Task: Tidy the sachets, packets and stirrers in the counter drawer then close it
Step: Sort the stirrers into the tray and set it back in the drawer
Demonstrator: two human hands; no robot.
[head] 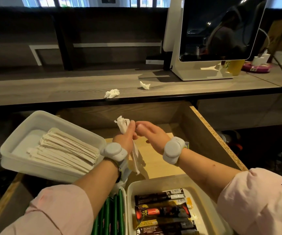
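Open wooden counter drawer (204,131), left hand (125,135) gripping crumpled white paper wrappers (122,123) over its centre, right hand (153,131) relaxed and loosely spread beside it, three translucent plastic tubs (52,119), paper-wrapped stirrers (65,148) at 9 o'clock, green packets (109,216) at 6, dark coffee sachets (164,211) at 5, two crumpled white tissues (112,93) at 12 on the grey wood counter (52,89)

The drawer (201,136) floor lies bare in its middle and far right corner, open from above. The stirrer tub (14,138) blocks the left side and the sachet tub (162,179) the near right corner, with green packets (110,216) between them. The counter (52,89) edge overhangs the drawer's far end, and two crumpled tissues (112,93) lie near that edge.
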